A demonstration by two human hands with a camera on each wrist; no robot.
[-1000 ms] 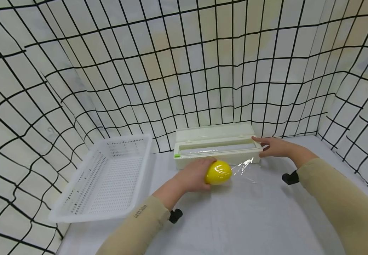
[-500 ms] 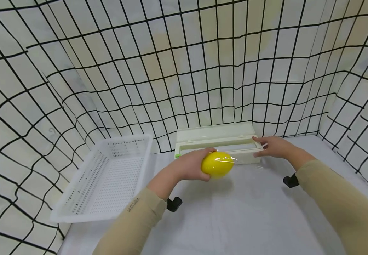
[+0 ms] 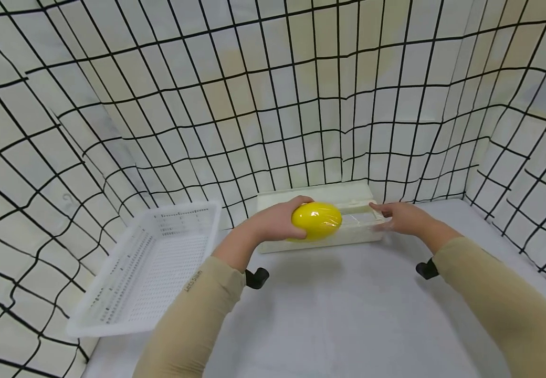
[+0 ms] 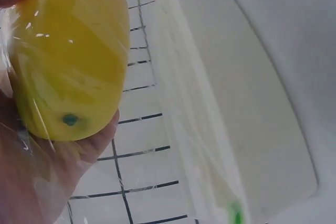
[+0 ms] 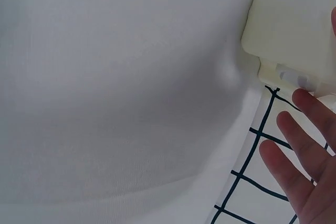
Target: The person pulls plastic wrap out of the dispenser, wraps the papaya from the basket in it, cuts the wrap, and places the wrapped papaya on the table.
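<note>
My left hand point(image 3: 277, 220) grips a glossy yellow oval fruit point(image 3: 320, 219), raised in front of the box. A small dark green stem spot marks its end in the left wrist view. Clear cling film point(image 4: 31, 98) covers the fruit and part of the hand. Behind it stands a cream cling film dispenser point(image 3: 348, 237), its lid point(image 3: 296, 194) tipped back and a roll inside partly hidden. My right hand point(image 3: 402, 218) holds the dispenser's right end, thumb at the top rim; its other fingers point(image 5: 286, 177) spread out straight in the right wrist view.
A white perforated plastic basket point(image 3: 192, 294) lies to the left. A white cloth covers the table point(image 3: 339, 315). White walls with a black grid net point(image 3: 273, 105) enclose the back and sides, close behind the dispenser.
My left hand has lifted the yellow fruit up off the table and back, to in front of the dispenser's opening. The right hand stays at the dispenser's right end.
</note>
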